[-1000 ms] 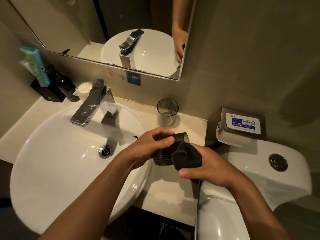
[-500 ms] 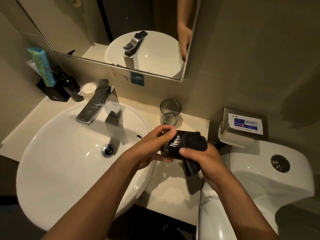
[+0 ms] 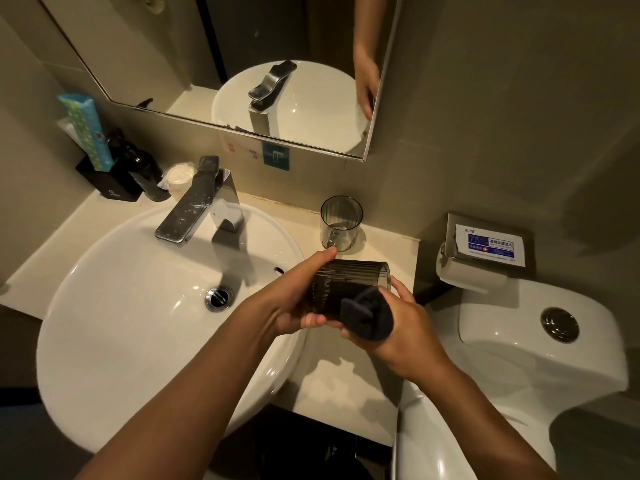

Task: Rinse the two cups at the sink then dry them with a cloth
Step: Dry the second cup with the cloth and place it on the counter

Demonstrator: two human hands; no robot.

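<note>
Left hand [image 3: 294, 299] grips tilted ribbed cup [image 3: 343, 285] — right hand [image 3: 398, 327] presses dark cloth [image 3: 367, 318] against it.

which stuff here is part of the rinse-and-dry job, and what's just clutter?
In the job:
ribbed dark cup, held sideways by left hand
dark cloth in right hand
clear cup, upright on the counter
sink, faucet

Lying about:
black holder with teal box
dark bottle
wrapped soap
toilet, paper holder

Your left hand [image 3: 294, 299] and right hand [image 3: 398, 327] are bare; your forearms are unsleeved; no rings or watch show.
</note>
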